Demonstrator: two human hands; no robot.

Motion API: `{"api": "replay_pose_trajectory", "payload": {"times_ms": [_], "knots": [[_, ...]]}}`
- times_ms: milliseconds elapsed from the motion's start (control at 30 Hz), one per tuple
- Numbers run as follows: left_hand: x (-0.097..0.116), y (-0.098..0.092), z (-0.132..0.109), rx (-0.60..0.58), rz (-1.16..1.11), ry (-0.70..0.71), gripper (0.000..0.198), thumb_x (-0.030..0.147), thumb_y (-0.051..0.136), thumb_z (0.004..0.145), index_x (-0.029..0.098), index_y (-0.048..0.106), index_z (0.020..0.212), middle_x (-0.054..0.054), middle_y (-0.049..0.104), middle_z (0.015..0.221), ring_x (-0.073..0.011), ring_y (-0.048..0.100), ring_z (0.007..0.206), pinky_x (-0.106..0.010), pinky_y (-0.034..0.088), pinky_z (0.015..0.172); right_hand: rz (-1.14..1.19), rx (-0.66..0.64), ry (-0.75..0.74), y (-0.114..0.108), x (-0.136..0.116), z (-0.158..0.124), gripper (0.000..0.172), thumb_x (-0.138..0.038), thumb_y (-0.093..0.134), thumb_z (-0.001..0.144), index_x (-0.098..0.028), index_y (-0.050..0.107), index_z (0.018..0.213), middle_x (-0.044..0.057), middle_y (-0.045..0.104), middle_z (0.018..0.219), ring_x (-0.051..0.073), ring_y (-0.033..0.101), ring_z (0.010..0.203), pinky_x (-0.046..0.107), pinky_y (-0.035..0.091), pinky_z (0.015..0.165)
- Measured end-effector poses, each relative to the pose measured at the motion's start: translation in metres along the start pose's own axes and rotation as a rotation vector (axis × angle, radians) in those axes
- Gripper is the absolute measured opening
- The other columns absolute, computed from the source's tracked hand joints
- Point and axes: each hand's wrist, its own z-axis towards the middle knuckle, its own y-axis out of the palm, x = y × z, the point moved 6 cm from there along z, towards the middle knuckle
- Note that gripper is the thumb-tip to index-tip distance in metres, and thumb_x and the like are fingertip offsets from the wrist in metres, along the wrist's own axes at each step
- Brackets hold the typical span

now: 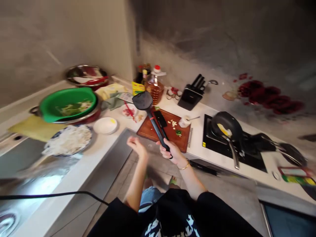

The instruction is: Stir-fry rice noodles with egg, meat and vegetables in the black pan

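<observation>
Fingers of the right hand [174, 153] wrap round a long black spatula [153, 123], low down; the left hand [137, 145], loosely curled, empty, is near the brown wooden board's [179, 141] corner.

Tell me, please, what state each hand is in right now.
Left hand: half-open, with nothing visible in it.
Right hand: closed, holding the black, broad-bladed, long-handled spatula.

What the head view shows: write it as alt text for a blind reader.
A person's right hand holds a black spatula near a brown cutting board; the left hand is raised, loosely curled. A green basin is at left, a frying pan on the hob at right.
</observation>
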Motion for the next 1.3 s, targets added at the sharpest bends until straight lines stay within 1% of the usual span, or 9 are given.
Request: {"api": "replay_pose_trajectory", "payload": {"times_ms": [67, 133, 167, 300, 433, 533, 700, 1033, 1300], "knots": [[-0.021, 0.062, -0.096, -0.329, -0.005, -0.028, 0.020, 0.029, 0.037, 0.090, 0.024, 0.041, 0.109, -0.003, 0.051, 0.113, -0.0131, 0.051, 0.104, -0.023, 0.040, 0.088, -0.093, 0.150, -0.115, -0.031, -0.037, -0.069, 0.030, -0.039, 0.054, 0.084, -0.012, 0.062, 0.095, -0.007, 0.039, 0.057, 0.000, 0.020, 0.038, 0.013, 0.013, 0.032], [-0.054, 0.128, -0.210, -0.818, 0.115, -0.232, 0.022, 0.035, 0.035, 0.090, 0.022, 0.045, 0.106, -0.006, 0.057, 0.109, -0.0155, 0.056, 0.100, -0.026, 0.043, 0.085, -0.208, 0.367, -0.240, -0.072, -0.072, -0.147, 0.030, -0.037, 0.058, 0.081, -0.013, 0.061, 0.098, -0.007, 0.042, 0.057, 0.001, 0.023, 0.037, 0.013, 0.013, 0.033], [-0.067, 0.152, -0.261, -0.944, 0.156, -0.276, 0.022, 0.037, 0.045, 0.087, 0.020, 0.051, 0.100, -0.008, 0.060, 0.104, -0.0182, 0.057, 0.099, -0.027, 0.044, 0.085, -0.268, 0.483, -0.296, -0.096, -0.088, -0.187, 0.031, -0.038, 0.059, 0.079, -0.013, 0.060, 0.099, -0.006, 0.044, 0.058, 0.001, 0.024, 0.037, 0.014, 0.013, 0.033], [-0.105, 0.217, -0.407, -1.133, 0.246, -0.391, 0.044, 0.047, 0.070, 0.067, 0.016, 0.057, 0.095, -0.014, 0.065, 0.099, -0.0266, 0.059, 0.099, -0.031, 0.046, 0.081, -0.624, 0.959, -0.460, -0.207, -0.144, -0.328, 0.041, -0.042, 0.057, 0.077, -0.018, 0.052, 0.110, -0.006, 0.052, 0.059, 0.004, 0.030, 0.036, 0.016, 0.020, 0.034], [-0.130, 0.250, -0.482, -1.201, 0.256, -0.496, 0.061, 0.056, 0.062, 0.070, 0.013, 0.050, 0.112, -0.015, 0.064, 0.100, -0.0227, 0.065, 0.079, -0.029, 0.050, 0.060, -1.232, 1.339, -0.345, -0.303, -0.198, -0.414, 0.043, -0.040, 0.051, 0.082, -0.015, 0.051, 0.116, 0.002, 0.063, 0.066, 0.013, 0.054, 0.052, 0.024, 0.041, 0.050], [-0.139, 0.267, -0.506, -1.199, 0.220, -0.503, 0.051, 0.054, 0.056, 0.077, 0.014, 0.050, 0.108, -0.011, 0.064, 0.094, -0.0141, 0.062, 0.061, -0.024, 0.048, 0.049, -1.582, 1.327, -0.144, -0.344, -0.235, -0.428, 0.038, -0.034, 0.051, 0.083, -0.013, 0.058, 0.114, 0.008, 0.069, 0.076, 0.018, 0.064, 0.075, 0.029, 0.046, 0.071], [-0.146, 0.283, -0.513, -1.127, 0.222, -0.455, 0.032, 0.044, 0.059, 0.079, 0.013, 0.054, 0.085, -0.005, 0.062, 0.077, -0.0047, 0.045, 0.041, -0.019, 0.040, 0.038, -1.845, 1.285, 0.087, -0.362, -0.268, -0.415, 0.037, -0.035, 0.052, 0.083, -0.023, 0.064, 0.115, 0.009, 0.069, 0.104, 0.023, 0.063, 0.096, 0.031, 0.045, 0.082], [-0.144, 0.261, -0.523, -1.063, 0.142, -0.495, 0.020, 0.032, 0.054, 0.085, 0.012, 0.051, 0.085, -0.009, 0.063, 0.081, -0.0079, 0.055, 0.049, -0.026, 0.052, 0.051, -1.960, 1.268, 0.140, -0.368, -0.264, -0.397, 0.035, -0.032, 0.047, 0.085, -0.027, 0.065, 0.114, 0.011, 0.069, 0.104, 0.024, 0.064, 0.095, 0.033, 0.048, 0.080], [-0.147, 0.255, -0.524, -1.000, 0.116, -0.471, 0.011, 0.023, 0.057, 0.083, 0.014, 0.052, 0.081, -0.008, 0.065, 0.086, -0.0056, 0.056, 0.052, -0.019, 0.049, 0.050, -1.988, 1.235, 0.159, -0.371, -0.256, -0.380, 0.035, -0.030, 0.046, 0.085, -0.027, 0.066, 0.114, 0.010, 0.069, 0.102, 0.022, 0.065, 0.094, 0.030, 0.047, 0.078]]}}
